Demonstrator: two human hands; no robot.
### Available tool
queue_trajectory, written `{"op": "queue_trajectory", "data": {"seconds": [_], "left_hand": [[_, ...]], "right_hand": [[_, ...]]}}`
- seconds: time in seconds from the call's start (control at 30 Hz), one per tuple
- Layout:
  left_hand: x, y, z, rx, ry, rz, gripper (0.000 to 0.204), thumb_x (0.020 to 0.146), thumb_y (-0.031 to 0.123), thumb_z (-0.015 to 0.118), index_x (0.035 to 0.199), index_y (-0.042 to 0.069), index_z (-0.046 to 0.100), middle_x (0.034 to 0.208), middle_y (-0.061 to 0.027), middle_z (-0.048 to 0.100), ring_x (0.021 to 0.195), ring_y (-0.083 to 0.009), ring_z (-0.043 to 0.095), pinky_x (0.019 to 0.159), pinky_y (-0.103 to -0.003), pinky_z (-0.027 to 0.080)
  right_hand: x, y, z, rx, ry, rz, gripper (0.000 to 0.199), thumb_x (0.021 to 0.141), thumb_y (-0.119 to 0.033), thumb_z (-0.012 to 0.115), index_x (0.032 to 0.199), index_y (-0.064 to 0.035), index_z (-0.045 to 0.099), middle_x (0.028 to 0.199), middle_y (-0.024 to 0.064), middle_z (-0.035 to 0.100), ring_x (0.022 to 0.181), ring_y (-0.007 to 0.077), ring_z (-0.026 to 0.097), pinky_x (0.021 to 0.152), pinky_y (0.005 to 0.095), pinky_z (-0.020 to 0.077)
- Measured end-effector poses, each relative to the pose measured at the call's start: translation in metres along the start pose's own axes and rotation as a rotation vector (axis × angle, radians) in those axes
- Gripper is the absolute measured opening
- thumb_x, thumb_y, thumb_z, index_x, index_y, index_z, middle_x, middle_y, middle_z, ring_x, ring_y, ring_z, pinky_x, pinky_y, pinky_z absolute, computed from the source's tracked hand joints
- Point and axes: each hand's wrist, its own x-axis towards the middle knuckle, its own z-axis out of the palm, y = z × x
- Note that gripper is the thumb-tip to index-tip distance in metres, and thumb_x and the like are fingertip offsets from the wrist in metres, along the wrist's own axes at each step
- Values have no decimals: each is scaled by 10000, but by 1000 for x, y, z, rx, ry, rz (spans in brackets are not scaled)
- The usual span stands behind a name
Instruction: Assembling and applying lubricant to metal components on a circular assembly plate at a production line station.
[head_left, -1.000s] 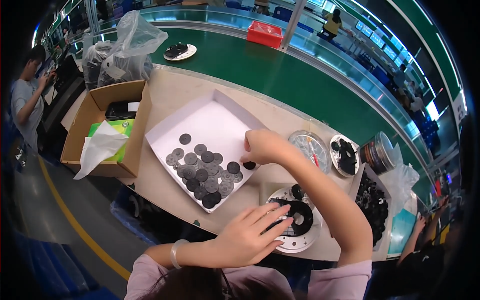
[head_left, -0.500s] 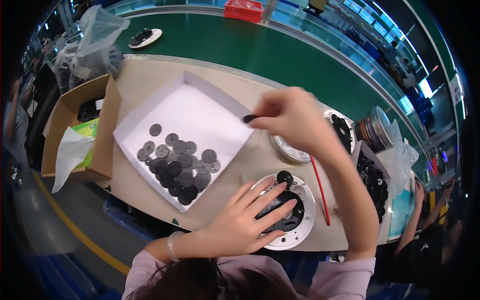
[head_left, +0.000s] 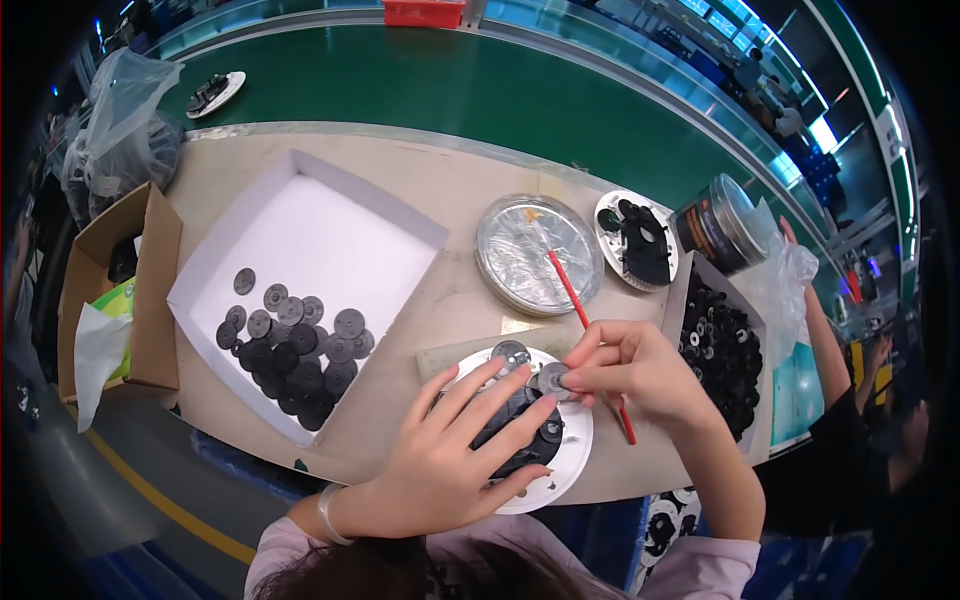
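Note:
My left hand (head_left: 440, 450) lies with fingers spread over a black molded part (head_left: 535, 440) on a round white plate (head_left: 577, 450). A small grey disc (head_left: 511, 353) sits at the plate's far side, just beyond my left fingertips. Between thumb and forefinger, my right hand (head_left: 635, 375) pinches another grey disc (head_left: 553, 380) above the plate's far right side. Much of the black part is hidden under my left hand. To the left, a white shallow box (head_left: 330, 225) holds several grey and black discs (head_left: 305, 375) in its near corner.
Behind my right hand are a film-wrapped round tin (head_left: 530, 250), a red stick (head_left: 570, 285) and another white plate (head_left: 610, 262) of black parts. A bin of small black parts (head_left: 720, 350) stands at right. A cardboard box (head_left: 155, 300) is at left.
My right hand has come back from the white box's right edge to the plate, with the disc still pinched. My left hand stays spread over the black part. The whole view has shifted.

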Motion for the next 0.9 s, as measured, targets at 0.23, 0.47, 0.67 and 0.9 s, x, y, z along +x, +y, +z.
{"op": "queue_trajectory", "data": {"seconds": [0.23, 0.47, 0.67, 0.9], "left_hand": [[2, -2, 0, 20, -13, 17, 491, 677, 293, 722, 1121, 118, 610, 1189, -97, 551, 1063, -299, 513, 886, -426, 398], [12, 7, -5, 141, -146, 45, 514, 690, 263, 685, 1169, 113, 576, 1201, -60, 540, 1069, -285, 496, 896, -436, 389], [9, 7, -6, 202, -149, 65, 511, 693, 272, 685, 1164, 109, 574, 1198, -64, 538, 1061, -276, 494, 918, -444, 377], [15, 15, -5, 197, -178, 52, 493, 699, 279, 684, 1149, 105, 581, 1197, -66, 537, 1065, -271, 482, 944, -460, 349]], "right_hand": [[-5, -1, 14, -224, 33, -169, 75, 784, -21, 633, 835, 19, 596, 702, 49, 626, 613, 68, 580, 533, 189, 448], [-7, 6, 10, -283, 85, -213, 48, 807, -10, 602, 823, 32, 583, 699, 37, 611, 657, 62, 575, 615, 210, 484], [-2, 15, 12, -293, 46, -304, 60, 818, -21, 598, 838, 26, 567, 721, 28, 604, 673, 59, 579, 620, 206, 483], [-3, 26, 10, -168, 88, -282, 94, 819, -60, 614, 822, 19, 563, 716, 23, 603, 659, 51, 574, 583, 190, 467]]}}
